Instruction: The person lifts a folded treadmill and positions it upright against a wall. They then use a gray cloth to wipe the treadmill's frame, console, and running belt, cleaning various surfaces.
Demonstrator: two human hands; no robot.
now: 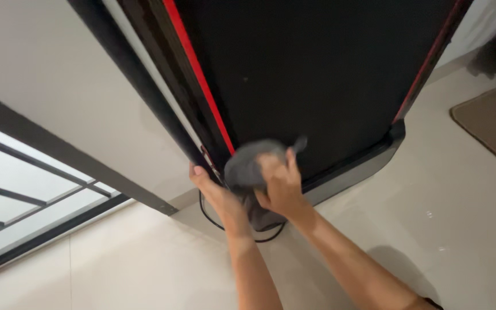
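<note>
A large black flat machine with red side stripes, like a folded treadmill (317, 74), leans against the wall. My right hand (281, 185) is closed on a grey cloth (247, 163) and presses it against the machine's lower left corner. My left hand (213, 192) grips the machine's left edge just beside the cloth. A black cable (209, 217) loops on the floor under my wrists.
Pale floor tiles (431, 218) spread to the right. A brown mat (495, 129) lies at the far right. A window with dark bars (12, 189) is at the lower left, next to a cream wall (58, 69).
</note>
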